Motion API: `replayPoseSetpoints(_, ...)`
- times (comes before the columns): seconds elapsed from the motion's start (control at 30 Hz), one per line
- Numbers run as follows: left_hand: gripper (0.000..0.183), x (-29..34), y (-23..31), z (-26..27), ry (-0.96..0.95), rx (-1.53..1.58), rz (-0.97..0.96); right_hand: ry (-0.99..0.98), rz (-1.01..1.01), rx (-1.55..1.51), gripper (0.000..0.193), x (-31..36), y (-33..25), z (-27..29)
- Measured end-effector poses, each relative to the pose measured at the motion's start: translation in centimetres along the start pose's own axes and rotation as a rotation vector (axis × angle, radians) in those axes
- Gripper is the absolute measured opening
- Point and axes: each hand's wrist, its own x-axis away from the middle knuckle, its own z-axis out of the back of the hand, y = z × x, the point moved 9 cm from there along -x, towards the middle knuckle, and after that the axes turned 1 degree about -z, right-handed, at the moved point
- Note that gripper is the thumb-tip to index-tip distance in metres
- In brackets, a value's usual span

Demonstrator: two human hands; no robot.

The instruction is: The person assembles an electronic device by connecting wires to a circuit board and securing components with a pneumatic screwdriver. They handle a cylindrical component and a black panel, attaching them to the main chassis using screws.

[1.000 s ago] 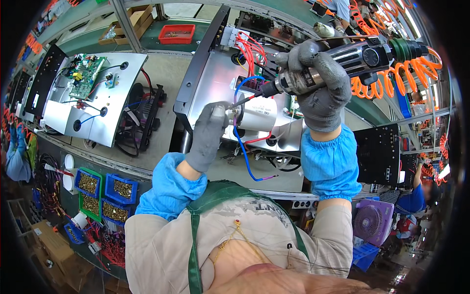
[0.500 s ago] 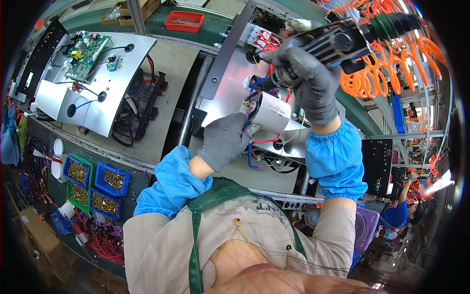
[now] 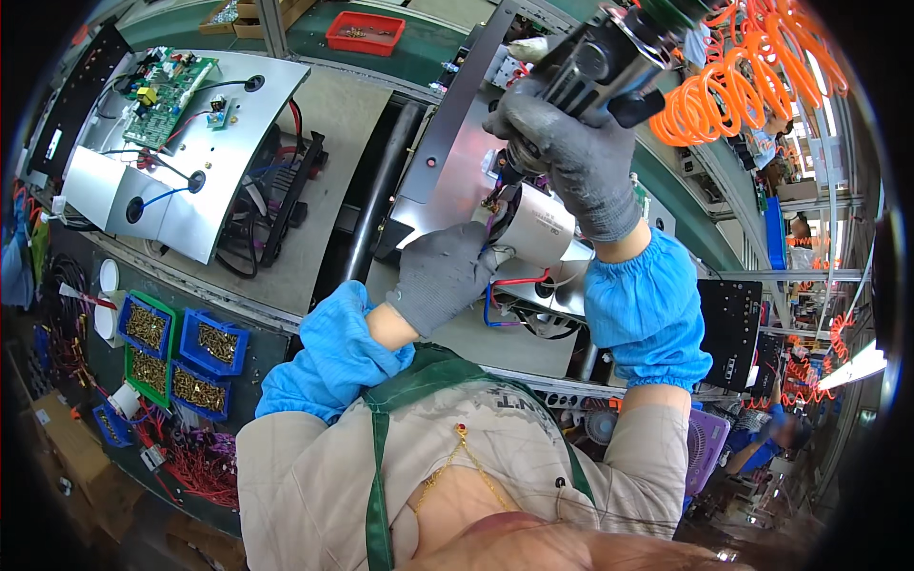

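Note:
My right hand [image 3: 576,157], in a grey glove, is wrapped round a black and silver power screwdriver [image 3: 605,62]. The screwdriver's tip points down at the terminal end of a pale grey cylindrical capacitor [image 3: 541,228]; whether it touches cannot be made out. My gloved left hand [image 3: 440,271] is closed on the capacitor's near left edge, beside the thin wires at its terminals. Part of the fingers is hidden. The capacitor lies over a shiny metal chassis [image 3: 443,195]. A red and a blue cable [image 3: 490,300] loop out below it.
On the left stands another metal unit [image 3: 238,128] with a green circuit board [image 3: 167,100]. Blue bins [image 3: 214,343] of brass screws and red wires [image 3: 200,466] lie lower left. A red tray [image 3: 365,33] sits at the back. Orange coiled hoses [image 3: 724,100] hang at right.
My right hand and the screwdriver have shifted slightly left, the tool tilting more upright with its tip over the capacitor's terminals. My left hand stays at the capacitor.

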Motion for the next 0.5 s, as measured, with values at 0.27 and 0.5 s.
replayPoseSetpoints(0.27, 0.035, 0.0, 0.3, 0.5, 0.029, 0.024, -0.018, 0.047, -0.027, -0.061, 0.019, -0.9, 1.6, 0.8)
replayPoseSetpoints(0.5, 0.032, 0.1, -0.3, -0.1, 0.038, 0.057, -0.008, 0.054, -0.136, -0.013, 0.030, -0.1, 1.8, 0.4)
